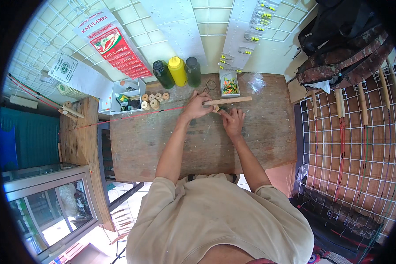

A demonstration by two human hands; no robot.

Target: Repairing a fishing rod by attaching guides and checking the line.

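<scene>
Red-white banner (113,46) behind bottles (177,71)

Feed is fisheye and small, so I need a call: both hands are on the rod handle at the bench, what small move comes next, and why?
Probably steady the wooden handle with the left hand first. That hand grips its near end, where the thin red rod runs off leftward, while the right hand works just below with fingertips at a small piece too tiny to identify.

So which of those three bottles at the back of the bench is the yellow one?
The middle bottle. It is bright yellow with a yellow cap, while the left bottle and the right bottle flanking it are dark green with black caps.
</scene>
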